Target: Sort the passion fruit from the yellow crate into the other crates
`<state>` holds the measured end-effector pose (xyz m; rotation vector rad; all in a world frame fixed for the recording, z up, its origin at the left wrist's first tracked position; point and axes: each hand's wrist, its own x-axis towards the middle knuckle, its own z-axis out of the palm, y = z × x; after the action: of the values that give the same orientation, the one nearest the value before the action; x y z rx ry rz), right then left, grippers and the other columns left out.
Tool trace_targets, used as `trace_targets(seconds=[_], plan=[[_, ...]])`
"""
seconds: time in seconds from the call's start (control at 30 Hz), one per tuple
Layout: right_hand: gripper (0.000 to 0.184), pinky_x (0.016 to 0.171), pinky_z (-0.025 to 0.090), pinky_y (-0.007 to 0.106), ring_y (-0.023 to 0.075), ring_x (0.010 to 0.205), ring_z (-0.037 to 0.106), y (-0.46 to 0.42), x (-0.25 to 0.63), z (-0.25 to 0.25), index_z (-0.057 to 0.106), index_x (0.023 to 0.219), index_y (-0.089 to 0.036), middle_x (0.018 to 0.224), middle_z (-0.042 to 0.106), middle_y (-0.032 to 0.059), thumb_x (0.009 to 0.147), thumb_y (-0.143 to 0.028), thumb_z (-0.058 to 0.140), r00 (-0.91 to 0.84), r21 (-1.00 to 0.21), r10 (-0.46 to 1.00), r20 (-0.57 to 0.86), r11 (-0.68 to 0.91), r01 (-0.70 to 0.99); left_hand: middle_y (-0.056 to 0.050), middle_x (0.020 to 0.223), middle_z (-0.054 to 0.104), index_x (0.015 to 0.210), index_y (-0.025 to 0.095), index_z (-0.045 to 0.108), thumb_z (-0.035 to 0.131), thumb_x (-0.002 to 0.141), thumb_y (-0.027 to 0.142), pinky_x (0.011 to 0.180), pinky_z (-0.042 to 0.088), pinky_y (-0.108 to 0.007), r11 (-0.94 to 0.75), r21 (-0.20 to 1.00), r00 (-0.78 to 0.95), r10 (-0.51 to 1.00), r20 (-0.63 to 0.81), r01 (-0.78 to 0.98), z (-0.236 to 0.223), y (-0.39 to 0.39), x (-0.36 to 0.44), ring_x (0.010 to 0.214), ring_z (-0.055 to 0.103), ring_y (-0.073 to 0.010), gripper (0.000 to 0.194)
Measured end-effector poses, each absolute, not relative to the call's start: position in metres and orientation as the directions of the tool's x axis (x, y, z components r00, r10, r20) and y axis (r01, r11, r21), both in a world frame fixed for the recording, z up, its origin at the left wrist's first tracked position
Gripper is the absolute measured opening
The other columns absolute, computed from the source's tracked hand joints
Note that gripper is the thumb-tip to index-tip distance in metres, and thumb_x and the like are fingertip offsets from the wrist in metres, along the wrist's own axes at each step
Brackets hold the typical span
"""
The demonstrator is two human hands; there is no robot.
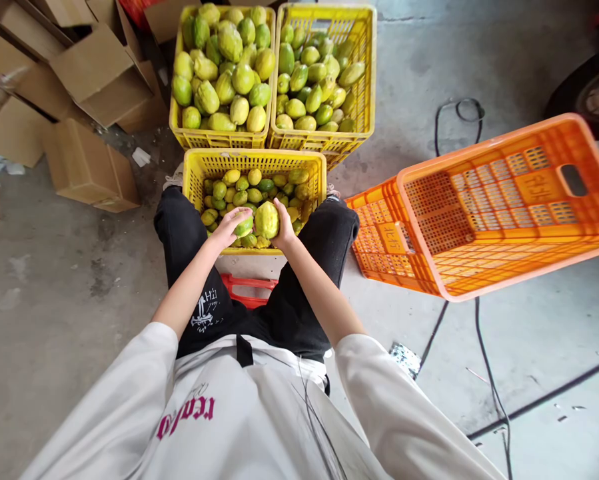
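Note:
Between my knees stands a yellow plastic crate (254,155) with many green and yellow lemon-like fruits in its lower part. Over its near side, my right hand (283,225) curls around a large, lumpy yellow-green fruit (266,221) from the right. My left hand (232,227) is closed on a smaller green fruit (244,227), its fingers over the top. The two held fruits are side by side with a narrow gap. My palms and part of the fingers are hidden from above.
Beyond stand two yellow crates of larger fruit, the left crate (175,120) heaped and the right crate (373,80) less full. An orange crate (424,253) lies tilted at right. Cardboard boxes (86,163) crowd the left; a black cable (489,373) crosses the floor.

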<state>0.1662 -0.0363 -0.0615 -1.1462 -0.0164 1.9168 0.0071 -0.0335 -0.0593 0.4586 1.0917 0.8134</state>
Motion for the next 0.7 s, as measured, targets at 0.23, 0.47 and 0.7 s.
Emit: trace_targets(seconds=[0.23, 0.47, 0.7], plan=[[0.041, 0.074, 0.068, 0.038, 0.0261, 0.082, 0.077, -0.0363, 0.1688, -0.0685, 0.066, 0.082, -0.025, 0.070, 0.071, 0.0025, 0.095, -0.064, 0.065, -0.184, -0.408, 0.673, -0.717, -0.618, -0.672, -0.002, 0.077, 0.071, 0.085, 0.015, 0.069, 0.084, 0.082, 0.036, 0.066, 0.056, -0.024, 0.656, 0.626, 0.224, 0.744, -0.630, -0.421, -0.0582, -0.0320, 0.0033, 0.067, 0.069, -0.0134, 0.025], [0.043, 0.073, 0.068, 0.036, 0.0267, 0.083, 0.078, -0.0372, 0.1686, -0.0684, 0.065, 0.079, -0.025, 0.066, 0.070, 0.0026, 0.093, -0.065, 0.066, -0.200, -0.408, 0.673, -0.712, -0.628, -0.663, -0.002, 0.069, 0.069, 0.079, 0.016, 0.066, 0.072, 0.092, 0.039, 0.058, 0.055, -0.022, 0.706, 0.550, 0.292, 0.696, -0.656, -0.446, -0.0546, -0.0313, 0.0046, 0.056, 0.066, -0.0122, 0.028], [0.042, 0.067, 0.066, 0.033, 0.0252, 0.080, 0.077, -0.0352, 0.1692, -0.0714, 0.062, 0.078, -0.025, 0.066, 0.070, 0.0020, 0.095, -0.064, 0.063, -0.141, -0.405, 0.665, -0.733, -0.594, -0.695, -0.012, 0.087, 0.080, 0.112, 0.012, 0.075, 0.046, 0.102, 0.038, 0.076, 0.067, -0.035, 0.707, 0.415, 0.274, 0.642, -0.716, -0.573, -0.0517, -0.0290, 0.0043, 0.083, 0.080, -0.0255, 0.041]])
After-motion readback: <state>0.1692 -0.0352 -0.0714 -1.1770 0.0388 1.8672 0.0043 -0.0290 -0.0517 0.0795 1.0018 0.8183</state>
